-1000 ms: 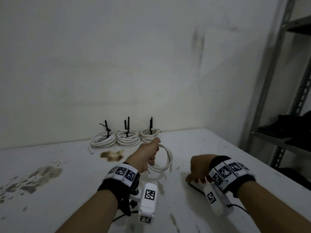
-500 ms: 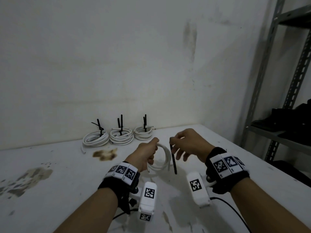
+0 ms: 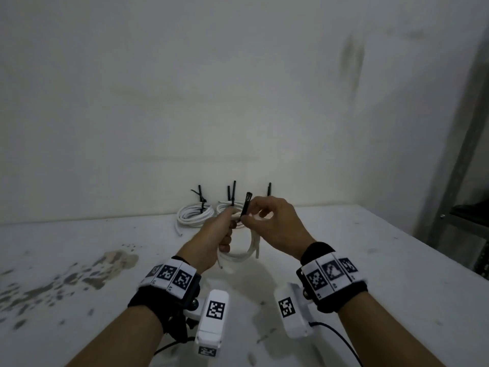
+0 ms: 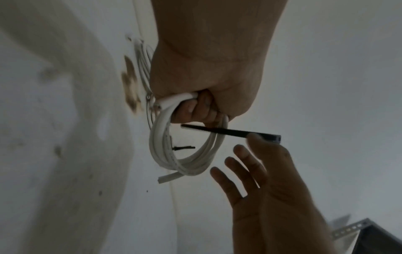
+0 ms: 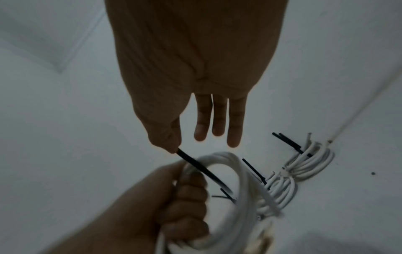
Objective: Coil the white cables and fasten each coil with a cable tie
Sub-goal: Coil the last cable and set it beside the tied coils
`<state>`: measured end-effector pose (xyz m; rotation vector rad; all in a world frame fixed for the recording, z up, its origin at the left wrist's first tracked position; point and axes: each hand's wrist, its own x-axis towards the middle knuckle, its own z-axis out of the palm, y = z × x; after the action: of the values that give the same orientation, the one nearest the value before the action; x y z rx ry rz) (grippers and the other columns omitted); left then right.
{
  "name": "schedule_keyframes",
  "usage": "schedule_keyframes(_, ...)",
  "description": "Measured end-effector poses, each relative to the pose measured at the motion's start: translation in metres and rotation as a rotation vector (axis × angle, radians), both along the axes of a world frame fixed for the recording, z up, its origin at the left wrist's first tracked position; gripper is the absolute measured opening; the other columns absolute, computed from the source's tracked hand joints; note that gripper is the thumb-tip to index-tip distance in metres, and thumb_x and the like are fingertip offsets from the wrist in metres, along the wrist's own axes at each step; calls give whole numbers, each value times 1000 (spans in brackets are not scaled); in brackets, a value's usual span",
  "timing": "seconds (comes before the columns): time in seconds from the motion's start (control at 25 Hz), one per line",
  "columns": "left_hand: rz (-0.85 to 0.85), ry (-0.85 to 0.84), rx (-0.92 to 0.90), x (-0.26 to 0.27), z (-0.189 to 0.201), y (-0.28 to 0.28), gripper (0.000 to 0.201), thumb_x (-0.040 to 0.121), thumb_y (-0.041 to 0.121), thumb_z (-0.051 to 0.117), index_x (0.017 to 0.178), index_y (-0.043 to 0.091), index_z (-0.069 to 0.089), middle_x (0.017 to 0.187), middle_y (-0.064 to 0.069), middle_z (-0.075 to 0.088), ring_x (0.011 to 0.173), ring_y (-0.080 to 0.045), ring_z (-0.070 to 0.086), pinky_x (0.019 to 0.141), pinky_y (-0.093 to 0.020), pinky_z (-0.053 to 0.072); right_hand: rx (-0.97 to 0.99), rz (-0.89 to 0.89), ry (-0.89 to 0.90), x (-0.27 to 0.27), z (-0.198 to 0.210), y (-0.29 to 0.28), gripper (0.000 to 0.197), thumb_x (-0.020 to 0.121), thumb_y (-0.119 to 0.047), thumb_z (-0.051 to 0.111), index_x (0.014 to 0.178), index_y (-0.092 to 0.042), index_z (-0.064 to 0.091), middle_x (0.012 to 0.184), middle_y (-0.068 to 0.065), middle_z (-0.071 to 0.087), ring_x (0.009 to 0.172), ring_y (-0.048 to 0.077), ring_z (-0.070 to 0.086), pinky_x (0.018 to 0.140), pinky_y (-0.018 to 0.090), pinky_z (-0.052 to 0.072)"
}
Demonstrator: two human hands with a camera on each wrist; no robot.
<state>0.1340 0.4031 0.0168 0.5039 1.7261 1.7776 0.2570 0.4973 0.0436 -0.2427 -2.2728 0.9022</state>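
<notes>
The left hand (image 3: 217, 234) grips the coil (image 3: 244, 250) in a fist above the table (image 3: 370, 260), as it did half a second ago, its fingers (image 4: 195, 110) curled round the strands. The right hand (image 3: 275, 223) has moved in against it: thumb and forefinger pinch the black tie (image 3: 245, 207) near its head, the other three fingers (image 5: 217, 118) straight and apart. Earlier the tie hung down beside the coil; now its head points up and its tail (image 4: 204, 129) pokes through the loop just below the left fingers. Three tied coils (image 3: 194, 215) lie against the wall (image 3: 238, 88) behind, partly hidden by the hands.
</notes>
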Motion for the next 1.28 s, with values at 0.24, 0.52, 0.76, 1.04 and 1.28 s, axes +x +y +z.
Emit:
schedule_keyframes(0.24,44,-41,9,-38,7,-83,44,89,48,60,59,15,58,50,6,22,40,-9,17,41,-21,15,154,117,118,-71,-23,-61,19,84,-15,70,77,-31,62,79,-2,63,74,14,58,68,29,46)
schedule_keyframes(0.52,187,-36,95,-73,6,-138,16,86,33,67,89,19,74,53,6,30,43,-9,21,42,-23,19,144,191,134,-117,-35,-116,14,85,-28,76,99,-30,76,102,-1,62,103,14,52,85,26,43)
schedule_keyframes(0.76,284,-30,96,-92,4,-143,16,82,36,72,87,21,77,62,2,33,44,-10,25,42,-23,26,198,206,204,-125,-37,-125,12,85,-28,77,96,-29,76,97,-14,61,97,9,52,80,17,39)
schedule_keyframes(1.04,262,44,119,-89,9,-142,38,87,29,67,49,27,70,61,3,21,46,-10,18,46,-25,16,101,196,208,-115,-13,-123,8,90,-29,71,96,-28,75,90,-17,72,88,1,59,69,9,38)
schedule_keyframes(1.28,261,222,78,-81,14,-138,27,86,22,64,61,27,73,51,5,28,45,-12,21,45,-23,18,-176,191,315,-111,4,-119,7,91,-13,69,86,-12,73,82,-7,76,81,8,72,75,31,59)
